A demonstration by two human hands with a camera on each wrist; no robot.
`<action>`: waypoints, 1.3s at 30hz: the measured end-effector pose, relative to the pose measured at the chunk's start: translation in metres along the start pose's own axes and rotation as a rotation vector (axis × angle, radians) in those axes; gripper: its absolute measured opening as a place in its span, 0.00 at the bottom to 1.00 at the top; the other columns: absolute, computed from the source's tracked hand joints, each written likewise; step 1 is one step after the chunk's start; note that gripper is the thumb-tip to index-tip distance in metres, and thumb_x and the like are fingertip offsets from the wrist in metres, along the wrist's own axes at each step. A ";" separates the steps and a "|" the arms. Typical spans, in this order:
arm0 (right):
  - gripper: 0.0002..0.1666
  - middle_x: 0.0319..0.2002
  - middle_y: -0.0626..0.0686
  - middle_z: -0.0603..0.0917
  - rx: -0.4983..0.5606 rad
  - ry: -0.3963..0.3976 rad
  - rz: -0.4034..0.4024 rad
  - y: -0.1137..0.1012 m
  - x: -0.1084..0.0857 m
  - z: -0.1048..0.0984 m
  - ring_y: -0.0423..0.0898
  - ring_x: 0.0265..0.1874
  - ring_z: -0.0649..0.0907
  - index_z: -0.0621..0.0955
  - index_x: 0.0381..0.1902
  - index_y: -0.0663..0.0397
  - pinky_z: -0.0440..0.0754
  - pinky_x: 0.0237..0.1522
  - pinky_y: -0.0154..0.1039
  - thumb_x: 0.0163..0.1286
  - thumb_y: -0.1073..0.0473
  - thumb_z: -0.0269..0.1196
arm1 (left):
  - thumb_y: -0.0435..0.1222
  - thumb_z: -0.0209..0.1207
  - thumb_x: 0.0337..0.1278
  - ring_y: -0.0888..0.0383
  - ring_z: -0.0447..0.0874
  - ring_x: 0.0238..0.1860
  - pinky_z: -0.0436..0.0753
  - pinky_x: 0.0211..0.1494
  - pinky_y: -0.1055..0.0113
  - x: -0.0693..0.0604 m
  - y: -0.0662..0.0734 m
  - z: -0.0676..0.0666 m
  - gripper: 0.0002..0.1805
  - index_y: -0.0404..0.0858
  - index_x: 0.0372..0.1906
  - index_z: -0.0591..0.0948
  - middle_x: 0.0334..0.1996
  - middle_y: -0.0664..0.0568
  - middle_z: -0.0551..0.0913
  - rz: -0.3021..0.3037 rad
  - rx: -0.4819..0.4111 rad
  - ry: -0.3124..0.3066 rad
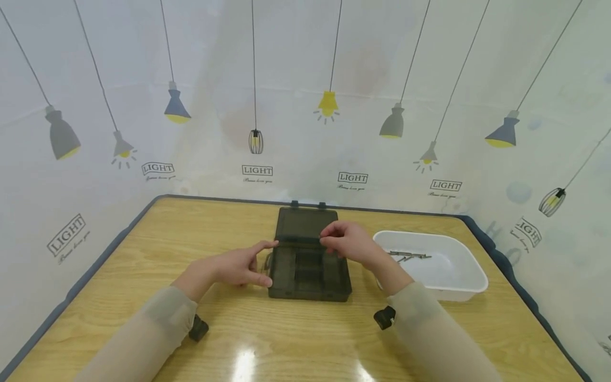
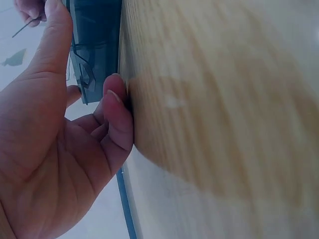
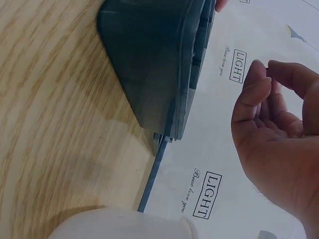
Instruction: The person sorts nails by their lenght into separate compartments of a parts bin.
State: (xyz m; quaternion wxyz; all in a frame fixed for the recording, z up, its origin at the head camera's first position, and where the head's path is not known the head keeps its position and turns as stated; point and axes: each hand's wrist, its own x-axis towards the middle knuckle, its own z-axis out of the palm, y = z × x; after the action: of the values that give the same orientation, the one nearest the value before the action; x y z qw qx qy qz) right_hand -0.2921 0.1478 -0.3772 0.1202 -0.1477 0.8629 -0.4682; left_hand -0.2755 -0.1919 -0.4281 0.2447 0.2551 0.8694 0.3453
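Note:
A dark see-through plastic box [image 1: 310, 291] lies on the table with its lid [image 1: 305, 223] tipped back and several compartments facing up. My left hand [image 1: 236, 267] touches the box's left side, thumb near the front corner and index finger farther back. In the left wrist view, the left hand's [image 2: 60, 124] other fingers bend loosely by the tabletop. Above the box's back part, my right hand [image 1: 350, 243] pinches a thin nail-like metal piece [image 2: 25, 29] between thumb and fingertips. The right wrist view shows this right hand [image 3: 279, 109] raised, the piece mostly hidden.
To the right of the box stands a white basin [image 1: 458, 265] holding several thin metal pieces [image 1: 410, 256]. The wooden table [image 1: 281, 339] meets a printed wall sheet [image 1: 296, 106] at its back and sides. Two latches [image 1: 294, 203] stick up from the lid's far edge.

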 end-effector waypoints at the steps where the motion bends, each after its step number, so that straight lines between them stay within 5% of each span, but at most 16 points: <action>1: 0.13 0.40 0.58 0.89 -0.002 0.000 0.001 -0.001 0.000 0.001 0.64 0.45 0.87 0.86 0.56 0.59 0.85 0.41 0.46 0.82 0.56 0.67 | 0.56 0.72 0.70 0.58 0.71 0.20 0.76 0.31 0.62 0.000 0.000 0.000 0.59 0.58 0.92 0.45 0.23 0.52 0.81 -0.004 -0.003 -0.002; 8: 0.11 0.47 0.65 0.89 -0.029 -0.007 0.007 -0.001 0.004 0.008 0.61 0.43 0.88 0.87 0.53 0.58 0.82 0.39 0.40 0.80 0.57 0.68 | 0.55 0.72 0.71 0.57 0.74 0.21 0.77 0.33 0.60 0.000 0.003 0.000 0.58 0.58 0.92 0.46 0.24 0.49 0.82 -0.016 0.008 0.002; 16: 0.10 0.46 0.57 0.90 -0.049 -0.057 0.007 0.007 0.009 0.017 0.44 0.30 0.85 0.88 0.51 0.56 0.87 0.43 0.45 0.80 0.56 0.69 | 0.56 0.72 0.71 0.56 0.78 0.24 0.79 0.34 0.60 0.000 0.005 0.000 0.57 0.59 0.91 0.46 0.27 0.49 0.83 -0.021 0.018 0.005; 39: 0.08 0.40 0.50 0.91 -0.028 -0.146 0.004 -0.010 0.013 0.055 0.43 0.21 0.79 0.89 0.49 0.54 0.84 0.34 0.41 0.78 0.58 0.70 | 0.56 0.71 0.71 0.56 0.77 0.22 0.79 0.34 0.59 -0.001 0.004 0.001 0.57 0.58 0.91 0.46 0.26 0.48 0.83 -0.021 -0.003 -0.006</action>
State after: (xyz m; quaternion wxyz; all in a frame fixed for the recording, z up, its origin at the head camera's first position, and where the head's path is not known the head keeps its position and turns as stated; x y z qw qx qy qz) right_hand -0.2840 0.0953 -0.3991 0.1815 -0.1812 0.8586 -0.4438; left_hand -0.2730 -0.1902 -0.4255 0.2515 0.2466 0.8708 0.3430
